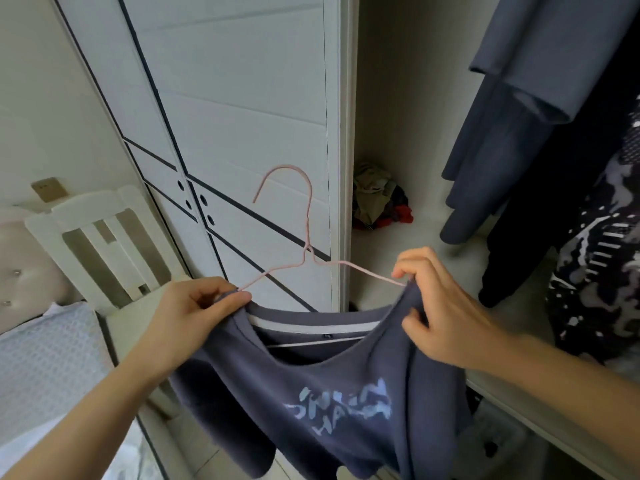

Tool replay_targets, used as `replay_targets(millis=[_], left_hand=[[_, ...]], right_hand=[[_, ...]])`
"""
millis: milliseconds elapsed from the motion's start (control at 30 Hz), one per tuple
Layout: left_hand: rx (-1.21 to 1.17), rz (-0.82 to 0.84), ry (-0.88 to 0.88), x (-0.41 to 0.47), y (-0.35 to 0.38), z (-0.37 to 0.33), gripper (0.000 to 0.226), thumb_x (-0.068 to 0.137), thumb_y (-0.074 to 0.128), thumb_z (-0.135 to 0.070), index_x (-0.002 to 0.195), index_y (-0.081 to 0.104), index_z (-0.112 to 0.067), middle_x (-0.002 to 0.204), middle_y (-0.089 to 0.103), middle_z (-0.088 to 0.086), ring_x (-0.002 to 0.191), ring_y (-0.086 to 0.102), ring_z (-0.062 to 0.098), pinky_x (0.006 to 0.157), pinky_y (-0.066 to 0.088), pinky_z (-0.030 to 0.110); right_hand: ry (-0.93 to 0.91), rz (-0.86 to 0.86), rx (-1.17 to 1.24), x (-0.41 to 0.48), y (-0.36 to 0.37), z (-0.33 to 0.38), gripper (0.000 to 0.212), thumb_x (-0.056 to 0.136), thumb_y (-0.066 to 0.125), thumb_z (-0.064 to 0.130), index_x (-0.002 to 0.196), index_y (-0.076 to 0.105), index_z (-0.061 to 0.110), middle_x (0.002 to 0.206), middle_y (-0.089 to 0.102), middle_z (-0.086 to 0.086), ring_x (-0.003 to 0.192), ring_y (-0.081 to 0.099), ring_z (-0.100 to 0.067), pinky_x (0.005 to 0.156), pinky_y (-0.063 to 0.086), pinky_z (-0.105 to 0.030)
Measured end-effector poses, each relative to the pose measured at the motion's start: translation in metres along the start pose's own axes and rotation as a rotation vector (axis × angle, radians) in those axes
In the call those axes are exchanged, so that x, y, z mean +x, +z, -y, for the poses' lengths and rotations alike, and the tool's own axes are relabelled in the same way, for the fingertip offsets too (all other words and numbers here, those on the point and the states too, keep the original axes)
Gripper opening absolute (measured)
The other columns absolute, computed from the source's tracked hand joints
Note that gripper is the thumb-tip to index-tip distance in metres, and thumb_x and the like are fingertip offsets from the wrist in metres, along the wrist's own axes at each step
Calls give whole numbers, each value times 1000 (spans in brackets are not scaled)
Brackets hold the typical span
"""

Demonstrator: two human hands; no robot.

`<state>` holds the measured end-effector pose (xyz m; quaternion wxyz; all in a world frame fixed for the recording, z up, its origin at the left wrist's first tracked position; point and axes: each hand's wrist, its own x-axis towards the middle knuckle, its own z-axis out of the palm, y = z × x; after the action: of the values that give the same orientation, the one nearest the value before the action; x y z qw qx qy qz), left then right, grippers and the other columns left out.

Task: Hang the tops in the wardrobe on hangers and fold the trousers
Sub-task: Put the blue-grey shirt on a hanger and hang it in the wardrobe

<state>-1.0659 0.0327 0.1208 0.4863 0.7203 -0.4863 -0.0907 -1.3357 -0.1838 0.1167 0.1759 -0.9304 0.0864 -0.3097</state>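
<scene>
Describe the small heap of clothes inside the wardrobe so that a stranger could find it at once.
Start at the white wardrobe door; the open wardrobe lies right of its edge. On the wardrobe floor, in the back corner beside that edge, sits the heap. It is crumpled, olive and red, while the dark garments nearby hang.

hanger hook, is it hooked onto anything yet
No, the pink hanger, threaded into the grey top, has its hook free in front of the white door.
</scene>
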Motion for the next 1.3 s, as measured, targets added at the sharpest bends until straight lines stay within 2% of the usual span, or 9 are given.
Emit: replay_targets(millis=[133,267,367,633,767,967,1067,1167,1300], left_hand=[[-46,-72,-5,-3,6,-7,10,77,71,-35,71,75,-28,67,69,4,64,61,12,63,48,21],[-56,-75,-14,-2,5,-8,6,74,71,-32,70,75,-31,67,69,4,63,59,7,62,47,15],[-22,-33,17,-1,5,-5,17,77,79,-44,74,76,-27,65,64,11,61,52,11,59,42,22],[1,33,69,5,10,-12,28,73,69,-60,77,76,-33,66,68,2,61,55,8,60,45,23],[42,24,87,6,11,-21,6,78,73,-40,81,74,-35,68,69,-6,61,59,8,62,47,19],[179,-8,53,4,-1,-10,12,84,62,-43,83,69,-33,73,69,-7,70,62,10,66,48,21],[284,-79,71,2,9,-3,32,96,52,-53,80,61,-27,67,60,-3,65,56,16,62,45,30],[297,-179,111,4,17,-5,34,92,45,-52,77,58,-24,72,58,-3,68,55,16,61,42,25],[245,-177,170,15,27,-10,38,92,44,-52,78,61,-21,74,59,-5,72,57,13,65,44,28]], right_hand=[[150,-123,130,-10,-2,-12,62,73,56,4,126,39,31,129,39,12,125,45,-13,99,42,-22],[305,-28,0,-26,-7,-28,26,83,58,36,105,62,22,95,59,21,96,56,8,80,39,-5],[281,77,-71,-31,-9,-31,38,86,49,48,90,69,16,80,63,15,83,59,-2,71,44,-12],[217,-13,41,-21,5,-6,18,95,50,23,90,65,15,83,59,15,83,57,-6,75,40,-12],[255,-120,127,-12,3,2,13,98,54,11,89,63,14,84,57,9,81,57,-10,73,41,-11],[278,-226,41,-20,-8,-8,14,97,52,17,90,64,13,85,56,11,85,57,-6,78,39,-5],[286,-210,24,-21,-10,-14,10,94,57,13,96,66,17,88,59,14,89,59,-8,80,40,-6],[342,-160,73,-16,-21,-12,31,89,64,3,109,64,26,100,65,13,99,61,-9,86,43,-9],[381,13,164,7,-43,-4,28,93,61,17,116,62,33,105,66,16,102,62,-4,92,49,-23]])
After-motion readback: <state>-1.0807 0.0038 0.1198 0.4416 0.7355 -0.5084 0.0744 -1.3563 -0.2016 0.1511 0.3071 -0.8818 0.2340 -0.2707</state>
